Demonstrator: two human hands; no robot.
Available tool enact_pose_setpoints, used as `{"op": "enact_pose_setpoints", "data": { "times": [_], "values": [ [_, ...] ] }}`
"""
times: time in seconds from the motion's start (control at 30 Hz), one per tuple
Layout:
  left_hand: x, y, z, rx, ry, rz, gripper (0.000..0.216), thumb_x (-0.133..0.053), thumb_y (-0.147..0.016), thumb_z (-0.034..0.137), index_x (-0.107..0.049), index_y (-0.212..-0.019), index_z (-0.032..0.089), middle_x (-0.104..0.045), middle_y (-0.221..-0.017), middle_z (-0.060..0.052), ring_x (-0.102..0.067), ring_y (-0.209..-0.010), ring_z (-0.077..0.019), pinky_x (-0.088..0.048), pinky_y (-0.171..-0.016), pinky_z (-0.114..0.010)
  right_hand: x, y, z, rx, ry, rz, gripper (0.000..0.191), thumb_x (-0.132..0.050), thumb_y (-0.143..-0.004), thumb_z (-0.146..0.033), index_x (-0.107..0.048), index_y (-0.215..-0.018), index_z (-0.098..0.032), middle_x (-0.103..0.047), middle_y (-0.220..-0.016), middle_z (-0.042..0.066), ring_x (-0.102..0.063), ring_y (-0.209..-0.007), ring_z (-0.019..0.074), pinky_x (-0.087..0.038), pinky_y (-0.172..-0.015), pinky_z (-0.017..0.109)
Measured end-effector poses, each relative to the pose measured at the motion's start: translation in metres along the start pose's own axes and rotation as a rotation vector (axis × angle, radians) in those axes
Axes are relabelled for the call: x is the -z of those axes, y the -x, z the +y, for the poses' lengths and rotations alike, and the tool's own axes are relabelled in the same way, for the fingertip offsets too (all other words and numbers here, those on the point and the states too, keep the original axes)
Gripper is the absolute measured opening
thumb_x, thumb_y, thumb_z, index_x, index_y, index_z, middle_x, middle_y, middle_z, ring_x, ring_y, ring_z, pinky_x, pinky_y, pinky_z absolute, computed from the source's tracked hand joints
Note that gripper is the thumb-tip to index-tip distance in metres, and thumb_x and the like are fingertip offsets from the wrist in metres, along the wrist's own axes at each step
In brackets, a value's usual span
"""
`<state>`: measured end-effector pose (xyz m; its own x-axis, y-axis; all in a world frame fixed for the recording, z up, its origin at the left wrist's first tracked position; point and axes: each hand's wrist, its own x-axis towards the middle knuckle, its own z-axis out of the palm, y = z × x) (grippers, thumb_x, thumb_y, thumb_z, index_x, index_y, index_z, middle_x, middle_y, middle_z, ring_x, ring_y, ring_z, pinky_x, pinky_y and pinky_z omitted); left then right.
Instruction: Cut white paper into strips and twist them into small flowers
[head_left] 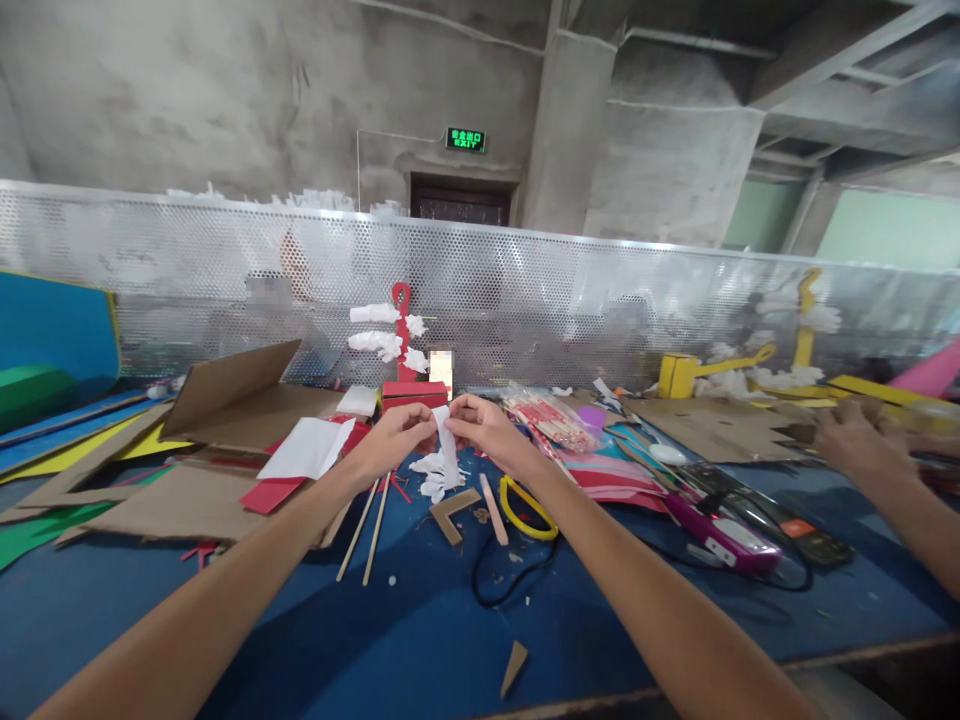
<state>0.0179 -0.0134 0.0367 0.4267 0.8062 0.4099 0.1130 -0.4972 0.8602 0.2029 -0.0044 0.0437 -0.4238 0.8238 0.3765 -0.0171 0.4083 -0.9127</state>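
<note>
1. Pinching the upper part of a white strip point(448, 450), probably paper, the left hand point(405, 438) and the right hand point(482, 430) meet at the centre of the frame.
2. Both grips look closed, thumb against fingers, with the strip's top between them; the left takes its left edge, the right its right edge. The exact fingertip contact is too small to make out.
3. The strip's long axis runs nearly upright in the frame, its lower end leaning slightly to the right. Most of its length lies below the grip, towards the bottom of the frame.
4. That relation seems to matter most: fingers gathered at the top, free length below them. Neither hand is clearly nearer, since the strip lies between the two.
5. Crumpled white pieces point(433, 480) lie just under the hands, left of the strip's lower end; whether they join the strip cannot be told.
6. Lower in the centre, an angled cardboard piece point(444, 513) and a pale flat stick point(493, 512) lie on the blue tabletop point(360, 650), apart from both hands.
7. Above the left hand, a red upright point(402, 302) bearing white tufts stands behind a red box point(414, 393).
</note>
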Motion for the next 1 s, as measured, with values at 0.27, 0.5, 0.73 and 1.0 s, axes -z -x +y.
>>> {"op": "enact_pose_setpoints", "data": {
  "times": [0.27,0.5,0.73,1.0],
  "values": [
    [-0.0003,0.0008,0.0005,-0.013,-0.04,-0.014,0.017,-0.054,-0.082,0.032,-0.053,-0.078,0.016,-0.059,-0.073,-0.002,-0.06,-0.069,-0.0134,-0.05,-0.07,-0.029,-0.0006,0.0004,-0.0024,0.003,0.004,0.003,0.023,-0.069,-0.071,-0.029,-0.051,-0.082,-0.019,-0.057,-0.071,-0.001,-0.053,-0.061,0.011,-0.044,-0.059,0.025],
    [-0.0006,0.0005,0.0026,-0.018,-0.066,-0.005,0.016,-0.053,-0.082,0.032,-0.054,-0.076,0.016,-0.059,-0.069,-0.001,-0.058,-0.065,-0.0123,-0.049,-0.066,-0.027,-0.0021,0.0015,-0.0035,0.007,0.002,0.008,0.026,-0.069,-0.07,-0.031,-0.05,-0.081,-0.018,-0.056,-0.07,-0.002,-0.053,-0.061,0.0109,-0.043,-0.057,0.024],
    [0.0009,-0.001,-0.0028,-0.026,-0.113,-0.006,0.018,-0.051,-0.083,0.034,-0.052,-0.077,0.017,-0.059,-0.069,-0.002,-0.059,-0.066,-0.0135,-0.049,-0.065,-0.028,-0.0006,0.0014,-0.0036,0.031,0.052,0.012,0.024,-0.068,-0.071,-0.032,-0.05,-0.08,-0.019,-0.055,-0.068,-0.003,-0.052,-0.06,0.0109,-0.043,-0.058,0.025],
    [0.0,-0.0003,-0.001,-0.04,-0.152,0.002,0.017,-0.052,-0.082,0.031,-0.051,-0.074,0.016,-0.059,-0.067,-0.001,-0.058,-0.063,-0.0127,-0.048,-0.064,-0.027,-0.0026,0.0016,-0.0065,0.024,0.06,0.029,0.024,-0.068,-0.07,-0.032,-0.05,-0.078,-0.019,-0.055,-0.067,-0.002,-0.051,-0.059,0.011,-0.043,-0.056,0.024]
  ]
}}
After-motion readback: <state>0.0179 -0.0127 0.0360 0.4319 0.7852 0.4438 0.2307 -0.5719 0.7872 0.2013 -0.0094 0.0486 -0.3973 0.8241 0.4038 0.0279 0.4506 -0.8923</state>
